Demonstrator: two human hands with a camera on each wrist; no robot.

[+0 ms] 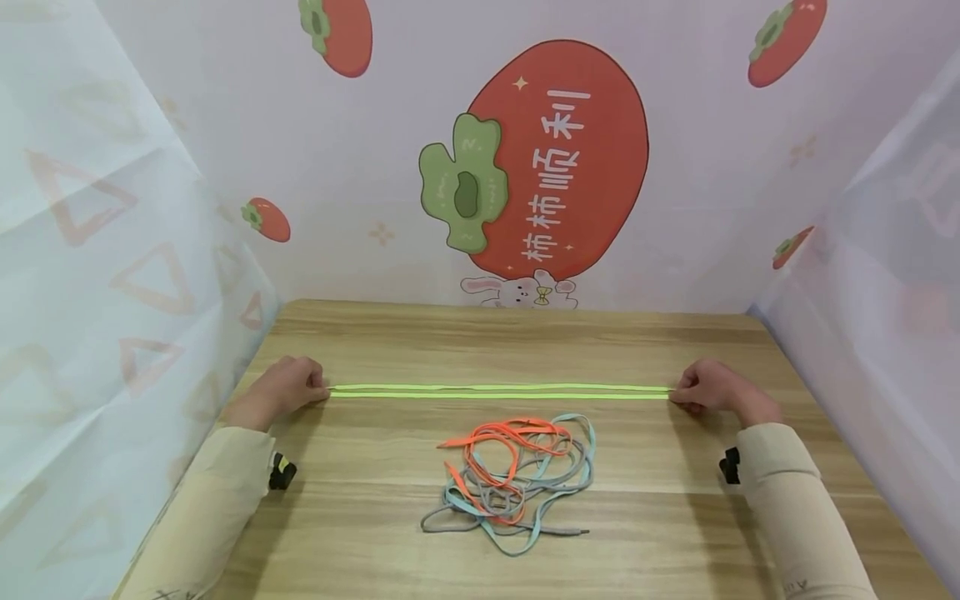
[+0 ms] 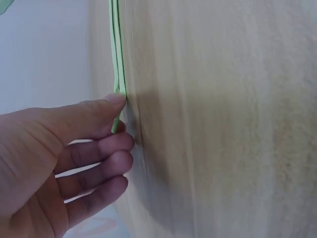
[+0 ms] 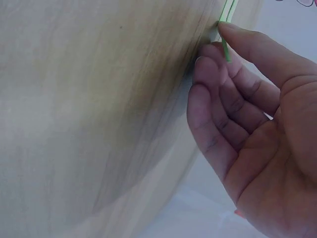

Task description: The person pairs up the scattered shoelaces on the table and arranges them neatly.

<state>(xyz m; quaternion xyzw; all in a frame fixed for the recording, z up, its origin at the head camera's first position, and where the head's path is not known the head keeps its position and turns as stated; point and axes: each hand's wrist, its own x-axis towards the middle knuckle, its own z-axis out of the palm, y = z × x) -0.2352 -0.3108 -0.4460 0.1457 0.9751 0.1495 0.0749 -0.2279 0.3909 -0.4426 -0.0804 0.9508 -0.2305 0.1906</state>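
Observation:
A lime-green shoelace (image 1: 495,397) is stretched straight across the table in two parallel strands. At its left end, my left hand (image 1: 296,385) pinches it between thumb and index finger; in the left wrist view a short tip of the green shoelace (image 2: 117,124) pokes out below the thumb. The far right end is pinched by my right hand (image 1: 708,388), with a small green tip (image 3: 226,51) showing under the thumb in the right wrist view. Nearer the front lies a loose tangle of orange (image 1: 491,433), grey (image 1: 450,528) and light-blue shoelaces (image 1: 591,433).
The wood-grain table (image 1: 360,550) ends at a back wall sheet (image 1: 360,167) printed with persimmons. White sheets hang along the left (image 1: 82,275) and right sides (image 1: 900,250). Dark wrist devices (image 1: 282,472) sit at both sleeve cuffs.

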